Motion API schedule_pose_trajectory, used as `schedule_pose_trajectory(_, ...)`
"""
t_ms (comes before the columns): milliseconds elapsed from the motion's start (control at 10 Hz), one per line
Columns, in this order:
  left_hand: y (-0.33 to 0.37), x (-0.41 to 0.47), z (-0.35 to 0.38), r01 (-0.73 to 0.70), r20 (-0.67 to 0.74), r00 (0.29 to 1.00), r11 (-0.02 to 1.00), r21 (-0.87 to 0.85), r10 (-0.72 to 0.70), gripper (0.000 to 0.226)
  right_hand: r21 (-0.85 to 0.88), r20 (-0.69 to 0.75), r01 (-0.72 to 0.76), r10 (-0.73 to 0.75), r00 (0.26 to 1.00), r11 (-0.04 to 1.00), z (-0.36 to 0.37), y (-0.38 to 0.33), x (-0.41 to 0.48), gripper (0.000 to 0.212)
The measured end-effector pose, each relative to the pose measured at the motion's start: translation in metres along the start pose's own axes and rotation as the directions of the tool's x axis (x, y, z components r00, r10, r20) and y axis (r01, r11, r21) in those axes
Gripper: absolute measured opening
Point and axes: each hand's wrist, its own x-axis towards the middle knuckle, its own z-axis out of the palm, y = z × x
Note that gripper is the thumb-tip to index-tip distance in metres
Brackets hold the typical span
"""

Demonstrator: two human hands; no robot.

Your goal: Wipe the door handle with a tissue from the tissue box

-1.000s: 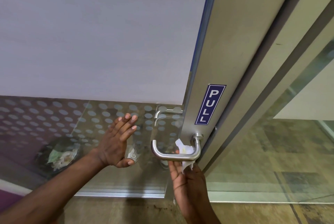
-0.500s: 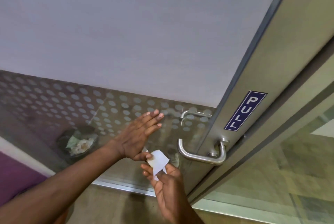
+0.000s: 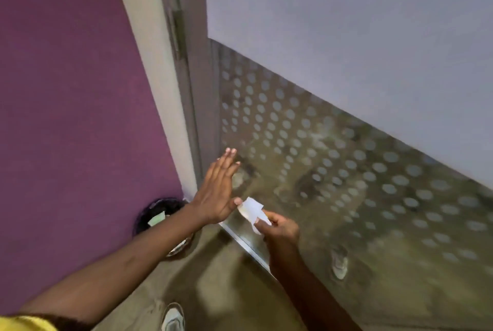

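My right hand (image 3: 281, 228) pinches a small white tissue (image 3: 252, 209) in its fingertips, low in front of the glass door (image 3: 333, 149). My left hand (image 3: 217, 189) is flat and open, fingers stretched upward, close to the door's hinge side, its thumb almost touching the tissue. The door handle and the tissue box are out of view.
A purple wall (image 3: 74, 104) fills the left. A round black waste bin (image 3: 162, 220) with scraps inside stands on the floor at the wall's foot, under my left forearm. The door frame with a hinge (image 3: 177, 31) runs down the middle. My shoe (image 3: 173, 318) shows at the bottom.
The view has swung left, so the handle and the PULL sign have left the frame. My right hand has taken the tissue off the handle and carried it left toward my left hand.
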Motion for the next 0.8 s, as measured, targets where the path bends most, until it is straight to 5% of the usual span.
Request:
schedule_pose_trajectory(200,-0.163,-0.071,-0.038,0.315,0.169,0.921,0.926,0.208,-0.351,0.071,-0.473,0.139,0.178,-0.126,0.982,0.863,0.161,0.029,0.07,0.012)
schedule_pose_trajectory(300,-0.233,-0.1,-0.046,0.301,0.288,0.875,0.904,0.303,-0.388,0.063,-0.543,0.204,0.218,-0.124,0.971,0.811,0.227,0.056,0.107,0.014)
schedule_pose_trajectory(400,-0.285,-0.127,-0.042,0.231,0.403,0.813,0.868,0.439,-0.42,0.071,-0.746,0.308,0.241,0.0,0.952,0.621,0.282,0.093,0.144,0.035)
schedule_pose_trajectory(500,-0.323,-0.153,-0.021,0.192,0.46,0.771,0.85,0.49,-0.439,0.074,-0.801,0.38,0.266,0.112,0.918,0.537,0.319,0.153,0.182,0.05)
schedule_pose_trajectory(700,-0.372,-0.208,0.031,0.132,0.506,0.748,0.843,0.522,-0.43,0.077,-0.797,0.274,0.01,0.346,0.897,0.604,0.345,0.258,0.228,0.027)
schedule_pose_trajectory(800,-0.378,-0.227,0.045,0.183,0.466,0.734,0.805,0.565,-0.494,0.076,-0.777,0.233,-0.037,0.342,0.91,0.628,0.334,0.28,0.236,0.02)
